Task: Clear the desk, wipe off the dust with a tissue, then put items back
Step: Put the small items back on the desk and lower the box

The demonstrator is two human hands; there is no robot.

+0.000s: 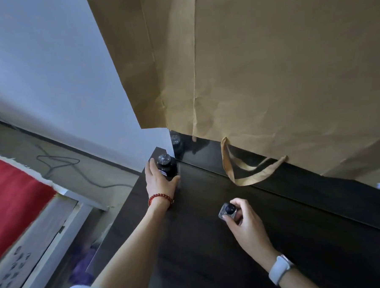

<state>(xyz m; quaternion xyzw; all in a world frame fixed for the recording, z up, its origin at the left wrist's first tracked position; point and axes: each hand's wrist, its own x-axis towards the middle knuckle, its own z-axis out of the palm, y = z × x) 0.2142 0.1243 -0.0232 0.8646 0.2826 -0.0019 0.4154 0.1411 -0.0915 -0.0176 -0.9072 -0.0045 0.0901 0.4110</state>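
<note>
A dark wooden desk (211, 241) fills the lower middle of the head view. At its far left corner stands a black bottle with a glittery round cap (165, 163). My left hand (159, 180), with a red bead bracelet on the wrist, wraps around that bottle as it rests on the desk. My right hand (243, 222), with a white watch on the wrist, holds a small clear bottle with a dark cap (229, 210) just above the desk's middle.
A large brown paper bag (269, 73) leans against the wall at the desk's back, its handle (248, 178) drooping onto the desk. A red cloth (11, 197) and a cable (60, 164) on the floor lie to the left.
</note>
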